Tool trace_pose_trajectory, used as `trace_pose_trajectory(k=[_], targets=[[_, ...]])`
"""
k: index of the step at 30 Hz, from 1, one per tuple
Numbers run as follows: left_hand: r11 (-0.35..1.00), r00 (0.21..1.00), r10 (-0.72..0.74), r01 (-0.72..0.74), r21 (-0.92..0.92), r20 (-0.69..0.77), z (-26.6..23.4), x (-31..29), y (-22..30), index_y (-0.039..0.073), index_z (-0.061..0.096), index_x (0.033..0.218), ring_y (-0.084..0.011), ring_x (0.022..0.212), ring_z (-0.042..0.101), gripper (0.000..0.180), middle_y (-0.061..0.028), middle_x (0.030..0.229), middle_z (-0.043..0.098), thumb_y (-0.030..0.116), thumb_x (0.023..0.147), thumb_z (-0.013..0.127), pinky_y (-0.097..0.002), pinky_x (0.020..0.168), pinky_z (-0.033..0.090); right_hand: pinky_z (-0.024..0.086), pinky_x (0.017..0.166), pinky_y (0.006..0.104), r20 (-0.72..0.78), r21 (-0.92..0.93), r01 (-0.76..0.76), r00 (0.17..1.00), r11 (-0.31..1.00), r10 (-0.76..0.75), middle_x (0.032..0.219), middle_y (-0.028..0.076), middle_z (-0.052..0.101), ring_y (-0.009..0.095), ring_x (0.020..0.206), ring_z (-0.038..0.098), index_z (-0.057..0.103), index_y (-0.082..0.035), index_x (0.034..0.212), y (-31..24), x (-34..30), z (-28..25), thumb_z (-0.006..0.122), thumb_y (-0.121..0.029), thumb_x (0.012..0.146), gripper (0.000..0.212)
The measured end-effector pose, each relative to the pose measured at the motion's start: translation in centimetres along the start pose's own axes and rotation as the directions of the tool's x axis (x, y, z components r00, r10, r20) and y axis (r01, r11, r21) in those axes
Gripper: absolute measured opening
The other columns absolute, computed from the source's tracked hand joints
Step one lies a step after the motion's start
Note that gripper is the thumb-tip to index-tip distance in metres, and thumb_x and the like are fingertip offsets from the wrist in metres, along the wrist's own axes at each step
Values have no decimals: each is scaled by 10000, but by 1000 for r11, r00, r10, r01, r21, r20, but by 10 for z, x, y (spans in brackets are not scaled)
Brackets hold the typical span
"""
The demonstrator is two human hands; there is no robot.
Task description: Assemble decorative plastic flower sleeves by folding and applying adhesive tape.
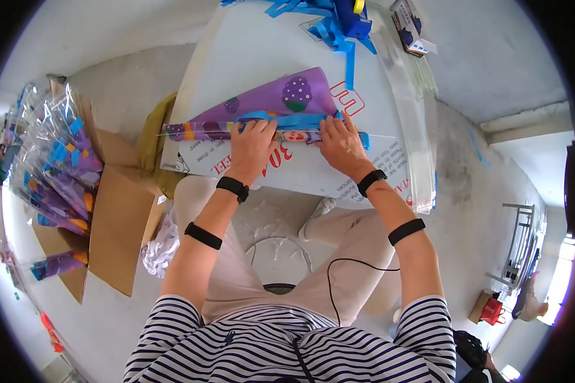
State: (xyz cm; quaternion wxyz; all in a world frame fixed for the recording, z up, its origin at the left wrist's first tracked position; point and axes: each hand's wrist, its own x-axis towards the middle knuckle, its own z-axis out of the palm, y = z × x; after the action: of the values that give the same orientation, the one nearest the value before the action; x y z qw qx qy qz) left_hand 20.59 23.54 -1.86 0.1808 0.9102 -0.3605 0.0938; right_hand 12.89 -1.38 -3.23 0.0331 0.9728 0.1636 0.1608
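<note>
A purple kite (268,96) with printed fruit shapes lies partly rolled on the table, its loose triangular part spread behind the roll. Blue ribbon (300,120) runs along the rolled edge. A thin pale rod (383,135) sticks out at the right end. My left hand (254,142) presses down on the roll, its fingers bent over the ribbon. On the same roll, a little to the right, my right hand (342,142) holds it with bent fingers and the thumb on the near side. The undersides of both hands are hidden.
Blue ribbons (329,32) lie at the table's far edge, with a small printed carton (414,29) beyond its right corner. Clear plastic sleeves (420,147) line the right edge. Left on the floor, an open cardboard box (118,230) holds several sleeved purple rolls (57,163).
</note>
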Motion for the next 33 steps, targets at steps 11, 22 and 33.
trace_pose_trajectory(k=[11, 22, 33], targets=[[999, 990, 17, -13, 29, -141, 14, 3, -9, 54, 733, 1063, -276, 935, 569, 229, -78, 961, 528, 97, 839, 720, -384, 744, 488, 348, 1155, 516, -46, 186, -153, 985, 970, 164, 1181, 93, 609, 291, 1125, 572, 656, -37, 1155, 5, -3, 1, 686, -97, 816, 345], [999, 1000, 8, -7, -41, 28, -12, 31, -37, 89, 770, 922, -266, 966, 554, 115, -46, 960, 571, 150, 825, 758, -433, 791, 389, 418, 985, 410, -74, 446, -218, 958, 868, 278, 978, -3, 679, 234, 985, 578, 784, -126, 909, 33, 6, -5, 753, -241, 838, 138], [992, 917, -105, 121, -18, 385, -12, 70, -50, 80, 668, 819, -296, 963, 600, 186, -85, 835, 670, 216, 942, 636, -530, 871, 336, 396, 972, 396, 73, 393, -324, 944, 860, 322, 841, 0, 693, 222, 941, 601, 766, -138, 870, 50, 23, -3, 692, -245, 878, 131]])
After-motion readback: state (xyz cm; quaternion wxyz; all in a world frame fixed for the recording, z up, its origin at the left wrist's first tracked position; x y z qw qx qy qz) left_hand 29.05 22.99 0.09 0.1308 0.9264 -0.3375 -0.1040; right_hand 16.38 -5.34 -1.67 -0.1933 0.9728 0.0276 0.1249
